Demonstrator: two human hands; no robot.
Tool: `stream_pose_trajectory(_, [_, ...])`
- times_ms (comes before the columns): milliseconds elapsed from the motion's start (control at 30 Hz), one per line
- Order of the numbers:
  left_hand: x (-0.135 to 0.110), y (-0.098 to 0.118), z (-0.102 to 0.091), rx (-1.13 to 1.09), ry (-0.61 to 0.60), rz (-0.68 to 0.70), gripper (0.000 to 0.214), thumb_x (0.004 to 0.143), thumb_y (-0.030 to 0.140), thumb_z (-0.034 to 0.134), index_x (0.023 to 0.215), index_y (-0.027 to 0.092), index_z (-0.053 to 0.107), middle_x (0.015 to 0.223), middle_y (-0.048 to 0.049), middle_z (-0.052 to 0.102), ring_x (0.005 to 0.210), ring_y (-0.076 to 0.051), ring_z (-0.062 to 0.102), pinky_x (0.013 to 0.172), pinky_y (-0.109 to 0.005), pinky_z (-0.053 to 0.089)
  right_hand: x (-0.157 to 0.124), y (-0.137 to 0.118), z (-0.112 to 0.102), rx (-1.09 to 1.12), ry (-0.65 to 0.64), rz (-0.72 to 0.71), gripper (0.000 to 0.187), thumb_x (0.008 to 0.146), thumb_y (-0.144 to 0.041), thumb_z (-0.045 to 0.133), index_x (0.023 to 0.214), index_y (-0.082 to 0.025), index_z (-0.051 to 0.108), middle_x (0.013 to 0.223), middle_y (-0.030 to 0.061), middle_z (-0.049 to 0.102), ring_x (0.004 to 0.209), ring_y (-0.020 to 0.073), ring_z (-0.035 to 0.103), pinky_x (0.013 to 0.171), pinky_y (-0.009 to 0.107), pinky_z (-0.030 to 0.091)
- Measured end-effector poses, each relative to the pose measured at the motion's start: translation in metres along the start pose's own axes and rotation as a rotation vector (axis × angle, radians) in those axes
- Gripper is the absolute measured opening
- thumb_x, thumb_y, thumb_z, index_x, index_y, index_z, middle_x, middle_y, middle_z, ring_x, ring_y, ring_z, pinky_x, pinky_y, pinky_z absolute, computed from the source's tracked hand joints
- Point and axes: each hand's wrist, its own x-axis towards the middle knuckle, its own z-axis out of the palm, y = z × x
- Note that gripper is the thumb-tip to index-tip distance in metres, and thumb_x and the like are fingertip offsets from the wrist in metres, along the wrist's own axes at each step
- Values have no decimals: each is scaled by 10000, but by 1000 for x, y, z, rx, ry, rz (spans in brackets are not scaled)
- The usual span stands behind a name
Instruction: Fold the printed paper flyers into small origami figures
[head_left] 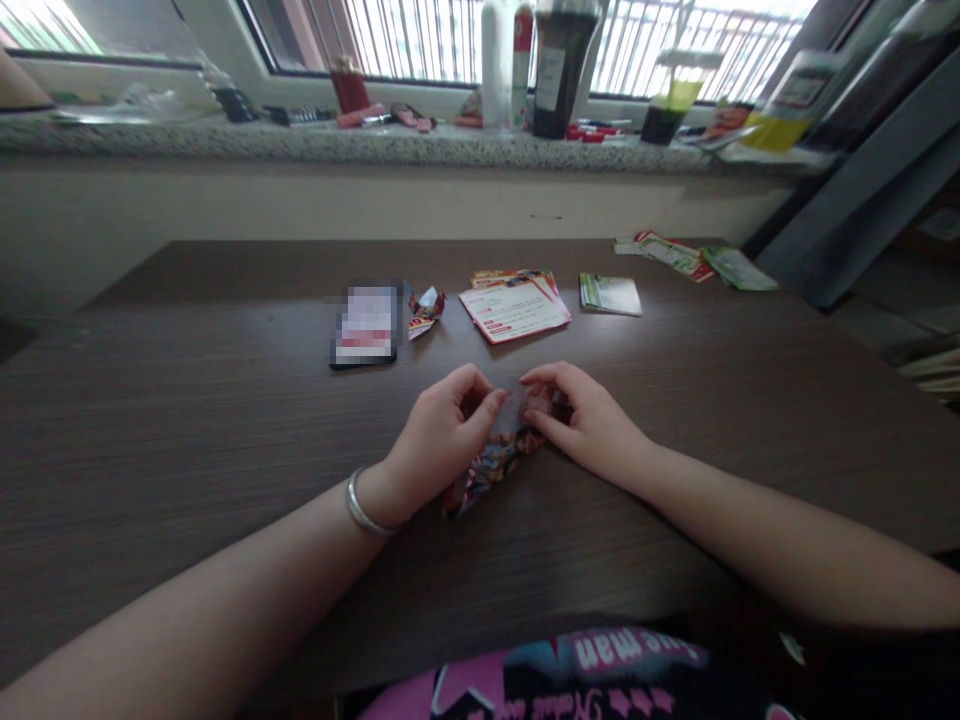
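My left grip (450, 422) and right grip (589, 415) both pinch the upper part of a printed wrapper (496, 462) nearer me on the table (225, 420) than the card stack (517, 308), apparently working its edge, which calls for firm, even fingertips next.

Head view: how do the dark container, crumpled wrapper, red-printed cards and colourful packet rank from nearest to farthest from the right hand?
1. Colourful packet: touching the right hand, on its left side.
2. Red-printed cards: ahead, slightly left.
3. Crumpled wrapper: farther left, beyond the left hand.
4. Dark container: far ahead, on the windowsill.
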Motion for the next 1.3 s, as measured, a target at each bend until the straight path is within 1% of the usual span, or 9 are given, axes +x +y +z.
stream_pose_trajectory(133, [6,-9,-1,45,26,-26,207,871,309,539,711,188,488,632,43,501,590,-111,458,550,-244,350,3,9,1,-70,-63,-33,232,810,-137,610,1036,-189,610,1036,66,640,988,195,584,903,370,468])
stream_pose_trajectory(233, [10,-15,-3,99,34,-30,198,862,309,538,711,185,509,678,25,542,635,-125,487,602,-258,369,5,15,1,-148,-124,-76,299,823,-136,601,1118,-189,615,1111,78,638,1065,207,565,964,391,446])
stream_pose_trajectory(333, [14,-22,-4,187,26,-42,202,854,327,536,708,189,513,686,17,559,636,-136,496,601,-268,360,6,20,2,-197,-176,-103,305,858,-149,568,1155,-190,625,1160,82,645,1091,208,563,973,395,445])
stream_pose_trajectory(500, [19,-29,-3,383,-21,-42,215,853,341,519,695,195,508,696,-3,583,654,-162,509,597,-286,335,8,24,-1,-265,-237,-145,241,903,-206,531,1099,-201,672,1114,69,688,1065,214,580,948,406,451])
stream_pose_trajectory(667, [18,-25,-3,628,-36,27,176,870,319,483,758,192,531,722,-35,587,725,-201,534,655,-316,350,8,20,-4,-340,-184,-208,243,915,-222,512,1078,-196,690,1157,86,671,1074,223,564,938,429,448])
stream_pose_trajectory(800, [18,-20,-3,783,-78,69,176,885,300,454,806,181,558,766,-68,600,751,-222,547,681,-332,364,5,14,-2,-373,-177,-346,232,920,-257,513,1050,-214,700,1169,70,669,1112,237,535,967,448,428])
stream_pose_trajectory(867, [18,-20,-2,811,-84,72,188,892,307,450,828,175,568,785,-77,611,771,-227,555,701,-336,373,4,12,-1,-362,-223,-397,255,926,-242,495,1094,-211,684,1152,72,676,1095,228,544,955,432,438])
stream_pose_trajectory(967, [18,-21,-1,839,-105,87,209,901,314,442,847,165,579,808,-94,627,817,-246,564,738,-352,380,2,10,1,-370,-282,-415,291,932,-238,471,1148,-192,662,1132,85,677,1035,220,560,911,403,459])
stream_pose_trajectory(1300, [17,-22,-1,837,-127,167,159,897,226,437,790,180,545,824,-77,643,878,-256,523,758,-350,365,0,6,2,-470,-320,-458,307,933,-255,462,1154,-203,668,1104,93,657,921,220,523,812,373,455])
